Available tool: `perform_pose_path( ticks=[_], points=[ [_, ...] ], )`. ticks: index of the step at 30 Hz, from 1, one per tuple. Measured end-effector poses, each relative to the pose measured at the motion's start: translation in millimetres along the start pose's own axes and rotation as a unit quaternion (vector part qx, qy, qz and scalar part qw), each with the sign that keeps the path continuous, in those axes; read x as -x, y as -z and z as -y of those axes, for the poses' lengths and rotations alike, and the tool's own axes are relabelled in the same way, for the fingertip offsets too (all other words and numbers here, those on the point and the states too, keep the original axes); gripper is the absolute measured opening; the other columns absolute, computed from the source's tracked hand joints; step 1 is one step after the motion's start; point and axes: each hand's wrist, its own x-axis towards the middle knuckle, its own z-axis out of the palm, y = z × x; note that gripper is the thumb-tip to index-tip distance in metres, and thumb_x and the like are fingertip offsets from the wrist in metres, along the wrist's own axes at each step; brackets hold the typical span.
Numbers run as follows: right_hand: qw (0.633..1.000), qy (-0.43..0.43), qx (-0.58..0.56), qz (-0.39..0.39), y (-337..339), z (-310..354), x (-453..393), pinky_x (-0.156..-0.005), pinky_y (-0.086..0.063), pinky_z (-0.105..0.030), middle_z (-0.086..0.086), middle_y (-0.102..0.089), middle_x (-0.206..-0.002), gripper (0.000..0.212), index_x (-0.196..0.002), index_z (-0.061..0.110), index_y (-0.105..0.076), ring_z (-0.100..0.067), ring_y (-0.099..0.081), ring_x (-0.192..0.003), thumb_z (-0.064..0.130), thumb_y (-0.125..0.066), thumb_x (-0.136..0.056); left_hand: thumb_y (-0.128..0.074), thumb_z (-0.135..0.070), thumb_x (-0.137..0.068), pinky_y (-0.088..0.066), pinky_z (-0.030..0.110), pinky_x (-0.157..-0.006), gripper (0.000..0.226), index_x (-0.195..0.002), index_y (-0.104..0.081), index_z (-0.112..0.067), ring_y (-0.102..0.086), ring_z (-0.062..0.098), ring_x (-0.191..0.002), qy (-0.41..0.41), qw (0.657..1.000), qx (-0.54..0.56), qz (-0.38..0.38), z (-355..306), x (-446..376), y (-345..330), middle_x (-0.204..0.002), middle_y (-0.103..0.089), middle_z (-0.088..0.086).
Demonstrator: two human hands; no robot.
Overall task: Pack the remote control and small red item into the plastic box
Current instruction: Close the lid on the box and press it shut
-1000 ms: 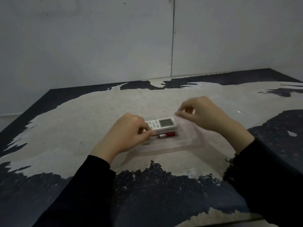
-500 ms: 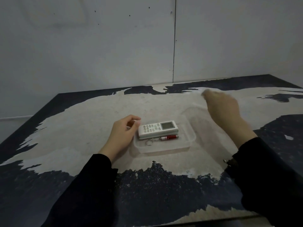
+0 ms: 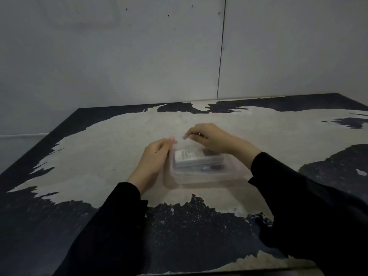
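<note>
While I look down through the head camera, a clear plastic box (image 3: 201, 172) sits near the middle of a worn table (image 3: 111, 148), whose pale surface breaks into dark patches at the edges. Inside the box lies the white remote control (image 3: 191, 158), flat and lengthwise, with its right end hidden under my right hand. Just in front of it, on the side nearer me, lies the small red item (image 3: 212, 167), a slim dark-red cylinder, also inside the box. The view is blurred here, and something clear seems to lie over the box top, so the contents look hazy. My left hand (image 3: 153, 159) rests against the left end of the box, fingers curled and the thumb and fingertips (image 3: 172, 140) pinched together at the upper left corner; I cannot tell whether they grip the rim or a thin clear cover. My right hand (image 3: 215, 139) reaches over the far right part of the box, palm down, fingers bent and closed together near the far edge; what they hold, if anything, is too transparent to make out. Both arms wear black sleeves (image 3: 298, 196). A plain grey wall (image 3: 139, 56) rises behind the table.
</note>
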Motion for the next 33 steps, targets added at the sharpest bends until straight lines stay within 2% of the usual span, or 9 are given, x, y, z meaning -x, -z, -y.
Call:
perform_pose_path(
  ticks=[5,8,11,15,22,26,28,31,33],
  points=[
    [0.994,-0.062,0.032,-0.088,-5,-1,5,-0.08,-0.045,-0.038,0.0,-0.048,-0.091,0.024,-0.103,0.019,-0.064,-0.017,-0.048,-0.085,0.034,-0.051,-0.09,-0.053,-0.034,-0.091,-0.049,0.023,-0.069,0.024,-0.095,-0.071,-0.02,-0.067,0.012,-0.085,-0.023,1.0,-0.006,0.006,3,-1,1,-0.09,-0.073,-0.002],
    [0.982,-0.1,0.02,-0.159,7,-17,31,-0.077,-0.044,-0.033,0.0,-0.052,-0.094,0.023,-0.104,0.02,-0.062,-0.016,-0.053,-0.085,0.034,-0.053,-0.088,-0.053,-0.027,-0.092,-0.051,0.02,-0.069,0.022,-0.104,-0.069,-0.018,-0.065,0.008,-0.091,-0.016,1.0,-0.011,-0.013,6,-2,0,-0.1,-0.071,-0.003],
    [0.976,-0.162,-0.011,-0.143,13,-34,59,-0.073,-0.041,-0.028,-0.005,-0.061,-0.096,0.022,-0.102,0.018,-0.065,-0.016,-0.054,-0.082,0.031,-0.059,-0.085,-0.053,-0.022,-0.091,-0.052,0.016,-0.072,0.024,-0.111,-0.066,-0.019,-0.063,0.0,-0.093,-0.033,0.998,-0.043,-0.032,5,-1,-2,-0.101,-0.067,-0.013],
    [0.962,-0.206,-0.075,-0.161,7,-38,65,-0.06,-0.037,-0.022,-0.007,-0.069,-0.089,0.016,-0.092,0.018,-0.07,-0.017,-0.057,-0.078,0.03,-0.062,-0.084,-0.052,-0.023,-0.091,-0.053,0.028,-0.086,0.027,-0.114,-0.065,-0.018,-0.062,0.009,-0.101,-0.035,0.997,-0.057,-0.038,5,1,-3,-0.107,-0.067,-0.007],
    [0.944,-0.257,-0.113,-0.176,4,-39,59,-0.074,-0.037,-0.024,-0.009,-0.072,-0.097,0.021,-0.096,0.015,-0.073,-0.016,-0.056,-0.084,0.02,-0.055,-0.089,-0.052,-0.025,-0.092,-0.052,0.037,-0.093,0.028,-0.117,-0.063,-0.018,-0.06,0.011,-0.102,-0.034,0.996,-0.077,-0.043,4,2,-4,-0.109,-0.066,-0.004],
    [0.937,-0.275,-0.137,-0.168,4,-39,56,-0.077,-0.037,-0.024,-0.008,-0.072,-0.1,0.021,-0.097,0.013,-0.074,-0.016,-0.056,-0.088,0.018,-0.056,-0.088,-0.048,-0.033,-0.093,-0.046,0.014,-0.08,0.031,-0.118,-0.062,-0.022,-0.057,-0.003,-0.102,-0.119,0.982,-0.14,-0.053,1,5,-3,-0.116,-0.063,-0.01],
    [0.934,-0.286,-0.144,-0.159,5,-40,54,-0.079,-0.039,-0.026,-0.01,-0.072,-0.102,0.021,-0.098,0.013,-0.074,-0.019,-0.057,-0.092,0.018,-0.056,-0.088,-0.044,-0.04,-0.093,-0.04,0.009,-0.083,0.036,-0.114,-0.065,-0.02,-0.057,-0.006,-0.101,-0.158,0.97,-0.182,-0.031,-2,6,-1,-0.112,-0.065,-0.013],
    [0.928,-0.299,-0.173,-0.137,7,-41,51,-0.078,-0.04,-0.027,-0.011,-0.068,-0.099,0.021,-0.096,0.016,-0.074,-0.022,-0.056,-0.093,0.019,-0.055,-0.088,-0.04,-0.042,-0.093,-0.036,0.003,-0.082,0.04,-0.09,-0.073,-0.019,-0.064,0.011,-0.08,-0.179,0.954,-0.237,-0.022,-5,8,2,-0.086,-0.072,-0.004],
    [0.923,-0.3,-0.205,-0.125,8,-41,51,-0.073,-0.041,-0.027,-0.009,-0.063,-0.092,0.02,-0.093,0.02,-0.072,-0.021,-0.054,-0.086,0.018,-0.053,-0.089,-0.039,-0.036,-0.096,-0.03,0.015,-0.101,0.042,-0.095,-0.073,-0.012,-0.067,0.024,-0.086,-0.199,0.928,-0.314,-0.028,-8,6,2,-0.095,-0.075,0.007]
  ],
)
